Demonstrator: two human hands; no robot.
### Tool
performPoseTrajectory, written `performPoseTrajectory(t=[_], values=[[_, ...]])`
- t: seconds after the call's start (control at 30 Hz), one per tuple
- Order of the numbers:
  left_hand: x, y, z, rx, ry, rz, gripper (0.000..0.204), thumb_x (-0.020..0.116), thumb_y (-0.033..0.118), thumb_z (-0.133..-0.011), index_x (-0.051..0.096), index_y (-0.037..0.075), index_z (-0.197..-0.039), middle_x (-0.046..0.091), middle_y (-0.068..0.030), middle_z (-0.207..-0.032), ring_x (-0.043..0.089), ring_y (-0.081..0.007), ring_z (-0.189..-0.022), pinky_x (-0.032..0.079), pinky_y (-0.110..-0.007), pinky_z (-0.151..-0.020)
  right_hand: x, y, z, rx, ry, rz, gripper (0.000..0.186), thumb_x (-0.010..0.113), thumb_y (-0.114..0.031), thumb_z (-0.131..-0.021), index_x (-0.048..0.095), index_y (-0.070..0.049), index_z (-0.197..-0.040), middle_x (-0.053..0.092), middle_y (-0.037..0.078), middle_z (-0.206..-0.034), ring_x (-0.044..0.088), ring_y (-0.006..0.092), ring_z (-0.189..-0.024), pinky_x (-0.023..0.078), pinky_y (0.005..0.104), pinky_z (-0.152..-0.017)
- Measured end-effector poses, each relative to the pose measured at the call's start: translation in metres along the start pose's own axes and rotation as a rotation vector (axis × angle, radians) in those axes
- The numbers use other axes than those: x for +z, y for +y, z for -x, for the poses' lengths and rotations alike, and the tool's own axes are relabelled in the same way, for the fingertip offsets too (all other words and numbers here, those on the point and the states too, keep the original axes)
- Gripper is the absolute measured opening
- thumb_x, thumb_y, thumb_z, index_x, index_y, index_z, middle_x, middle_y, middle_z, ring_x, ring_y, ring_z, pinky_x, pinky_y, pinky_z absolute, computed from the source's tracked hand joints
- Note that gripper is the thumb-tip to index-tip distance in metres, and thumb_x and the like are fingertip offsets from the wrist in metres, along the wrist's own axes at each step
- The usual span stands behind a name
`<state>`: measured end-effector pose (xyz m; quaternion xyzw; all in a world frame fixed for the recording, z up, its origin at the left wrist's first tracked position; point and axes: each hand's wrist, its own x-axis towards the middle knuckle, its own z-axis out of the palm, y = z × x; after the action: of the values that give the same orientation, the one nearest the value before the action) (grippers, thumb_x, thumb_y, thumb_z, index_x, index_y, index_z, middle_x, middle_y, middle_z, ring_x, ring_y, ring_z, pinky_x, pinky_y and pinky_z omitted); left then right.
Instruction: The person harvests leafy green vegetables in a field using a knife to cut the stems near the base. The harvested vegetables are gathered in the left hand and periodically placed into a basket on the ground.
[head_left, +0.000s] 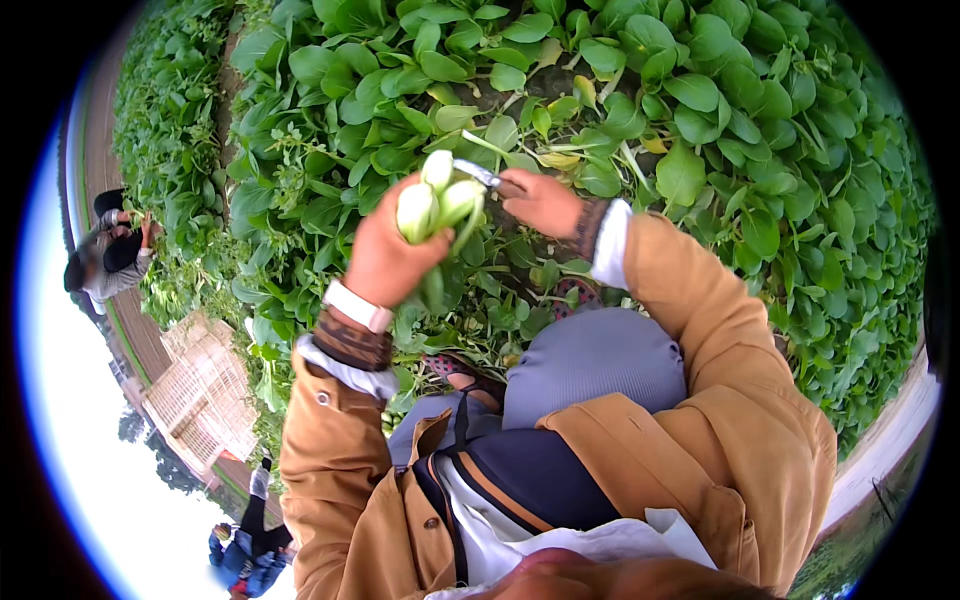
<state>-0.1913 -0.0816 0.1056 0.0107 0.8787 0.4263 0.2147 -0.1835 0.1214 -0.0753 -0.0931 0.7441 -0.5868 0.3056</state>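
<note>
My left hand (pixel 385 255) is closed around a small bunch of bok choy (pixel 418 212), raised over the planted bed. Its pale, rounded stem bases point up and away from me, and the leaves hang down mostly hidden behind the hand. My right hand (pixel 548 205) grips the handle of a small knife (pixel 474 171). The short metal blade lies right beside the stem bases; whether it touches them I cannot tell. Below and around both hands are loose leaves and cut stalks among the growing plants.
Dense leafy bok choy plants (pixel 700 90) spread ahead and to the right. Pale slatted crates (pixel 205 390) stand at the left. One person (pixel 115 250) crouches at the far left edge of the bed, another person (pixel 250 550) is at the lower left. My bent knee (pixel 595 365) rises close below my hands.
</note>
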Motion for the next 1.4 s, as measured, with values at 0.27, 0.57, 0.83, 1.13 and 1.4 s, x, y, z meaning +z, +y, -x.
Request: performPoseTrajectory(t=[0.27,0.57,0.83,1.13,1.4], values=[[0.001,-0.023,-0.109,0.013,-0.49,-1.198,0.031,0.052,0.002,-0.084,0.058,0.008,-0.114,0.031,-0.0151,-0.151,0.065,-0.0354,-0.097,0.054,-0.042,-0.084,-0.007,0.051,-0.071,0.086,0.281,-0.037,0.042,0.056,-0.014,-0.09,0.046,-0.005,-0.129,0.064,0.016,-0.104,0.063,0.0258,-0.09,0.049,0.0351,-0.08],[-0.035,-0.104,-0.069,-0.218,-0.414,-1.268,0.037,0.053,0.004,-0.085,0.053,0.011,-0.121,0.029,-0.015,-0.152,0.067,-0.0343,-0.096,0.055,-0.042,-0.081,0.032,-0.043,-0.024,-0.165,0.201,-0.014,0.057,0.055,-0.013,-0.091,0.035,-0.009,-0.144,0.06,0.021,-0.12,0.061,0.0312,-0.108,0.048,0.0377,-0.093],[-0.026,-0.07,-0.065,-0.077,-0.316,-1.222,0.041,0.057,0.003,-0.08,0.054,0.013,-0.12,0.025,-0.0155,-0.154,0.068,-0.0313,-0.085,0.055,-0.04,-0.075,0.035,0.018,-0.102,0.079,0.138,-0.092,0.056,0.051,-0.013,-0.089,0.037,-0.007,-0.143,0.057,0.025,-0.125,0.057,0.0372,-0.111,0.044,0.0391,-0.096],[-0.011,-0.049,-0.124,-0.15,-0.534,-1.217,0.036,0.06,0.006,-0.082,0.059,0.01,-0.118,0.028,-0.0127,-0.153,0.064,-0.0353,-0.104,0.053,-0.043,-0.088,0.031,0.003,-0.103,0.061,0.09,0.06,0.057,0.052,-0.011,-0.092,0.034,-0.011,-0.146,0.058,0.024,-0.125,0.058,0.0332,-0.115,0.044,0.0364,-0.098],[-0.051,-0.131,-0.114,-0.335,-0.488,-1.067,0.074,0.075,0.017,-0.066,0.048,0.017,-0.135,0.035,-0.0143,-0.148,0.051,-0.0328,-0.124,0.048,-0.04,-0.098,0.041,0.01,-0.115,0.031,0.037,-0.005,0.057,0.05,-0.013,-0.092,0.033,-0.006,-0.145,0.058,0.022,-0.127,0.057,0.0321,-0.116,0.043,0.036,-0.1]])
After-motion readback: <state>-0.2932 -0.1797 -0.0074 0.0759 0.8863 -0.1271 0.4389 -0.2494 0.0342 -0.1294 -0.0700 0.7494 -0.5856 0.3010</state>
